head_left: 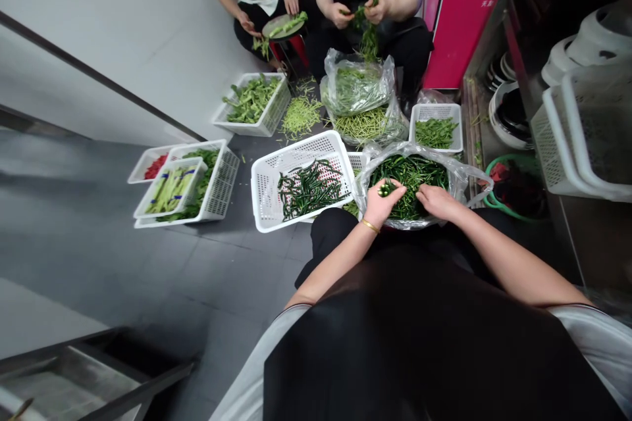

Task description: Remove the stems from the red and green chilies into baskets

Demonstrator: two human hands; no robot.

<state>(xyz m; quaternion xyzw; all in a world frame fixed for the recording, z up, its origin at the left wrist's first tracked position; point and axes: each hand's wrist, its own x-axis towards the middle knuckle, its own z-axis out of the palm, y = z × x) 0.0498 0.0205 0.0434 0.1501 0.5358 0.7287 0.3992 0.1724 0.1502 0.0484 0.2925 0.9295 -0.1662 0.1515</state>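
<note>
A clear plastic bag (461, 174) full of thin dark green peppers (412, 171) stands open between my knees. Over its left part my left hand (382, 200) is closed around several green peppers, whose ends show at the fingers. My right hand (436, 200) is at the right part of the peppers, its fingertips pinched together; what they hold is too small to make out. Left of the bag, a white basket (264, 187) tilts slightly and holds a loose heap of green peppers (311, 187).
Two people sit opposite, one holding leafy greens (368, 29), the other beside a round stool (284, 26). White baskets of greens (251, 99), a bag of green stalks (363, 125) and trimmings (300, 115) lie between. A green basin (516, 214) is at right.
</note>
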